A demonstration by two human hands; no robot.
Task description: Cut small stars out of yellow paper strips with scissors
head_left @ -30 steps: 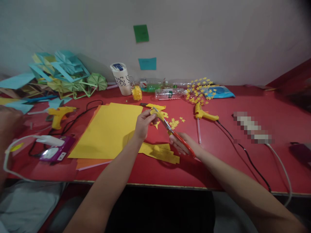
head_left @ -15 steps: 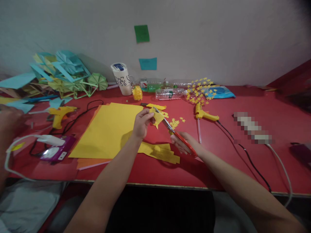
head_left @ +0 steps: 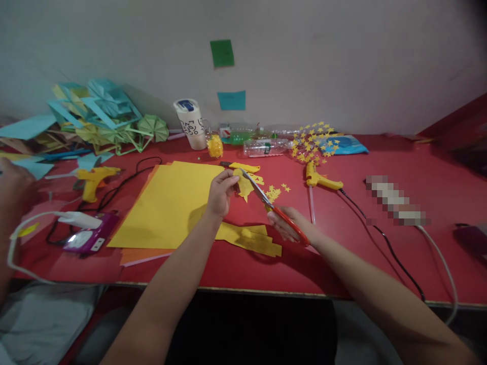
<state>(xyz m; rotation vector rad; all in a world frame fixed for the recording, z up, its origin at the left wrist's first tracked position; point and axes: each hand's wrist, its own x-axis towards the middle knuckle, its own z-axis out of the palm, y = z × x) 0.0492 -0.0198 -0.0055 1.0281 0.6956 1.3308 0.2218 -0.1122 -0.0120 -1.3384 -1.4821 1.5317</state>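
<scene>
My left hand (head_left: 220, 192) pinches a small yellow paper piece (head_left: 244, 185) above the red table (head_left: 342, 253). My right hand (head_left: 291, 225) grips red-handled scissors (head_left: 276, 209), whose blades point up-left into that paper piece. Small yellow paper stars (head_left: 274, 191) lie on the table just behind the scissors. A large yellow sheet (head_left: 171, 203) lies under my left forearm, and yellow offcuts (head_left: 251, 238) lie below my hands.
Two yellow glue guns (head_left: 321, 180) (head_left: 93, 178) lie on the table with cables. A white cup (head_left: 190, 123), plastic bottles (head_left: 264, 147), a star cluster (head_left: 314, 142) and folded paper models (head_left: 102, 116) line the wall. Another person's hand (head_left: 13, 187) is at far left beside a purple device (head_left: 87, 238).
The paper piece has turned and dropped slightly in my left fingers while the scissors stayed at it. The other person's hand at far left shifted a little.
</scene>
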